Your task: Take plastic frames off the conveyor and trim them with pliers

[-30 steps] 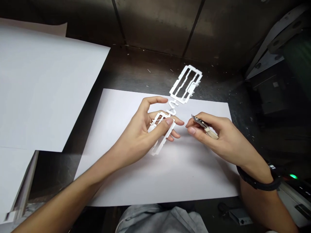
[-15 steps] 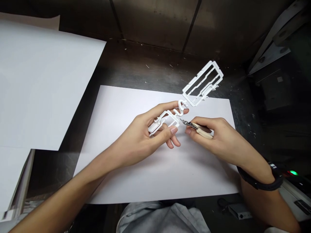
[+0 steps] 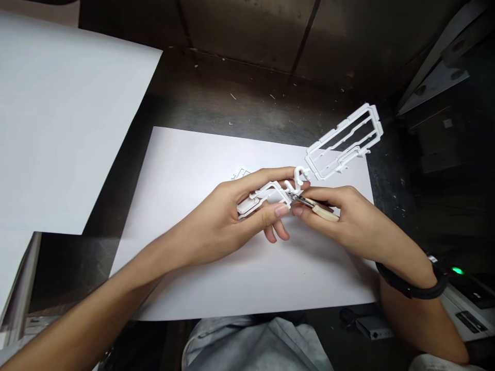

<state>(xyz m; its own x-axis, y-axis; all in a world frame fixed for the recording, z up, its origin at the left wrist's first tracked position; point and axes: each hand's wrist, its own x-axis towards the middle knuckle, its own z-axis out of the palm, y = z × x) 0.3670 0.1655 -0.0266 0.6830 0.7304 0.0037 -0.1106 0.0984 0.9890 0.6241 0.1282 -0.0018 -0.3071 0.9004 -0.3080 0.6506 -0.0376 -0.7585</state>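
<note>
My left hand (image 3: pixel 228 221) is closed on a white plastic moulding, its thumb and fingers around the nearer frame (image 3: pixel 247 207). A curved white runner (image 3: pixel 297 179) lies between this frame and a longer white frame (image 3: pixel 337 129), which sticks out to the upper right. In my right hand (image 3: pixel 350 221) is a pair of nippers (image 3: pixel 325 211) with cream handles. Their metal jaws sit at the end of the nearer frame, beside the runner; whether they have cut through cannot be made out. Another thin white piece (image 3: pixel 241 174) shows behind my left hand.
Under my hands a white paper sheet (image 3: pixel 174 283) covers part of the dark table (image 3: pixel 251 111). Larger white sheets (image 3: pixel 69 118) lie at the left. Small white scraps dot the table's back. A device with a green light (image 3: pixel 457 270) stands at the right.
The nippers' jaws have come onto the end of the nearer frame, from just beside it. The longer frame has swung to the right and tilts lower. The thin piece behind my left hand has come into view.
</note>
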